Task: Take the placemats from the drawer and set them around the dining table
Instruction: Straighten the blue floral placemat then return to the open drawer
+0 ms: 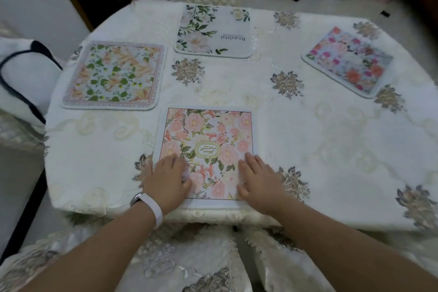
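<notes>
- My near placemat (208, 140): pink blooms, green leaves, gold oval emblem.
- Left placemat (113, 73): green leaves, peach flowers, pink border.
- Far placemat (213, 31): white, green sprigs.
- Right placemat (348, 61): bright pink and orange flowers.
- Worktop cloth (331, 149): cream, grey-beige embroidered flowers.
- My wristband (155, 211): white.

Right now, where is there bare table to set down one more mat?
Biggest bare patch: near right side of the table, between the near mat and the right mat. A smaller one at the near left corner, below the left mat. Crowded: left mat and far mat nearly touch; left hand and right hand lie flat on the near mat.
</notes>
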